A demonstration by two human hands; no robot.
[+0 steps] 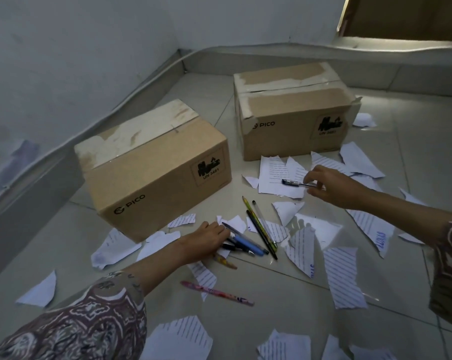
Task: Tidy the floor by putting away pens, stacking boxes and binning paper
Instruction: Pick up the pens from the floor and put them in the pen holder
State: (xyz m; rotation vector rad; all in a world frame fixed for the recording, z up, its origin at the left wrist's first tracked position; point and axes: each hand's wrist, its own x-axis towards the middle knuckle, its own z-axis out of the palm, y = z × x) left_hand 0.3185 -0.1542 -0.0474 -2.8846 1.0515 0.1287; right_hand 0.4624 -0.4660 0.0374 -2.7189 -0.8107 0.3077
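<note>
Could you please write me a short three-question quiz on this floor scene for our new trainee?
1. True or false: one cardboard box is stacked on the other.
2. Which hand pinches the dark-capped pen over the torn paper? A) left B) right C) neither
3. Fill in: the pink patterned pen lies on the floor, nearest the ____ arm.

Key
1. False: the near box and the far box stand apart on the floor.
2. B: the right hand pinches the dark-capped pen; the left hand rests on a cluster of pens.
3. Left: the pink patterned pen lies untouched.
</note>
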